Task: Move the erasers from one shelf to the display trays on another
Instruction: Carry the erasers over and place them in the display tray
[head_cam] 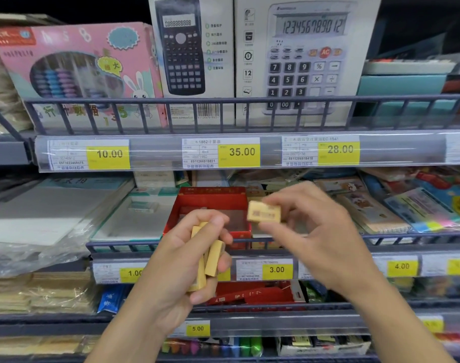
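Gripped in the left hand point(187, 258), a bundle of erasers point(209, 255) waits; the right hand point(310, 226) pinches one eraser point(263, 211) just above the red tray point(210, 200). Lower it flat, snug into a corner.

Top shelf strip has yellow price tags: 10.00 point(109, 154), 35.00 point(242, 151), 28.00 point(340, 149). The white calculator box point(308, 56) shows 123456789012 on its display plus a red AC key. Lower rail tags read 3.00 point(276, 269), 4.00 point(401, 266), and 5.00 point(197, 328) further down.
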The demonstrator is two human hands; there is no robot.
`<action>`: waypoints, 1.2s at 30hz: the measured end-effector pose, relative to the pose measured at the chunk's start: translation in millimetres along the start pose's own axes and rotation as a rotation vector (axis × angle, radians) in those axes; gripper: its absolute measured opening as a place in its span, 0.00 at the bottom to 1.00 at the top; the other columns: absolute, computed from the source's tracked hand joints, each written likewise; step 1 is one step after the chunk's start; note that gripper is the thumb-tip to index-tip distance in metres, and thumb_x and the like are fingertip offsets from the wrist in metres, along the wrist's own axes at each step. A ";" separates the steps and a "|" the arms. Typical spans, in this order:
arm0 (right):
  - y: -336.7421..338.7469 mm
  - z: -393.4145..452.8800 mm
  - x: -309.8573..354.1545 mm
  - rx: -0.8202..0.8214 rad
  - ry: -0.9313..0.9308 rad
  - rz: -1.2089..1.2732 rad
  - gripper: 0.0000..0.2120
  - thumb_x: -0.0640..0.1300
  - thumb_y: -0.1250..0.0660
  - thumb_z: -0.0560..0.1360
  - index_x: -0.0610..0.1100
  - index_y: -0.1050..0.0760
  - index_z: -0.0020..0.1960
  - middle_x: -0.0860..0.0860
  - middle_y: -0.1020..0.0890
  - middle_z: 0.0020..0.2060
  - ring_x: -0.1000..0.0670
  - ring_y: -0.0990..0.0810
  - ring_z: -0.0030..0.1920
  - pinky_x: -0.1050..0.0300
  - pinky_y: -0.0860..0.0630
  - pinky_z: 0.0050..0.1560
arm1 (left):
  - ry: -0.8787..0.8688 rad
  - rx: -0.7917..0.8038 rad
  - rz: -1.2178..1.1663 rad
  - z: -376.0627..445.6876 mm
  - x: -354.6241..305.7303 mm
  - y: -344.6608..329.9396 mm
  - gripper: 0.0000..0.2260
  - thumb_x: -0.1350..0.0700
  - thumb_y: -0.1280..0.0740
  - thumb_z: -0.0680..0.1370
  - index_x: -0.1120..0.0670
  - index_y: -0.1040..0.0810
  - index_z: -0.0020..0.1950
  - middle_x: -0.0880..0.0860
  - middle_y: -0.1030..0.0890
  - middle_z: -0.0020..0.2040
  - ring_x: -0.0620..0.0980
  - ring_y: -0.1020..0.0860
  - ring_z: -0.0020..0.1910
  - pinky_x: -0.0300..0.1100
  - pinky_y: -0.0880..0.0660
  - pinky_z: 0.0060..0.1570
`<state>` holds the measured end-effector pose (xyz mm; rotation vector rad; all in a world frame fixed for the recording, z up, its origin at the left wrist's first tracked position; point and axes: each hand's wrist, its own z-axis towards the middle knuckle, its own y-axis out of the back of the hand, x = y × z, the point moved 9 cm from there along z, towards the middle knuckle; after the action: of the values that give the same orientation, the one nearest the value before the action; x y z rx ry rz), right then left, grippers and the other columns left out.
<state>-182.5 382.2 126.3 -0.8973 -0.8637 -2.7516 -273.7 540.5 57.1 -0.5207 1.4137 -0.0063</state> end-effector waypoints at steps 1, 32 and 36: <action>12.3 2.5 -14.0 -0.027 -0.078 -0.039 0.11 0.50 0.25 0.72 0.57 0.18 0.54 0.58 0.21 0.44 0.55 0.22 0.44 0.67 0.26 0.42 | -0.005 -0.027 -0.018 1.0 -1.1 3.4 0.15 0.46 0.24 0.69 0.53 0.17 0.50 0.54 0.20 0.40 0.48 0.25 0.28 0.31 0.39 0.16; -2.1 30.2 -114.5 0.620 -0.394 -0.536 0.14 0.62 0.26 0.71 0.60 0.18 0.55 0.60 0.21 0.54 0.57 0.24 0.53 0.63 0.26 0.52 | 0.002 -0.060 -0.026 9.3 -3.1 8.7 0.06 0.51 0.26 0.74 0.51 0.17 0.49 0.54 0.20 0.42 0.48 0.23 0.32 0.33 0.38 0.16; -4.7 32.7 -119.7 0.659 -0.421 -0.563 0.15 0.62 0.26 0.70 0.59 0.18 0.55 0.62 0.21 0.47 0.59 0.23 0.45 0.66 0.28 0.42 | 0.024 -0.061 -0.035 10.4 -0.8 7.2 0.06 0.51 0.26 0.73 0.51 0.17 0.47 0.54 0.20 0.41 0.49 0.23 0.32 0.33 0.38 0.15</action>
<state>-69.5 397.2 77.0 -1.2264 -2.2171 -2.3505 -266.2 550.7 55.9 -0.5978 1.4312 0.0023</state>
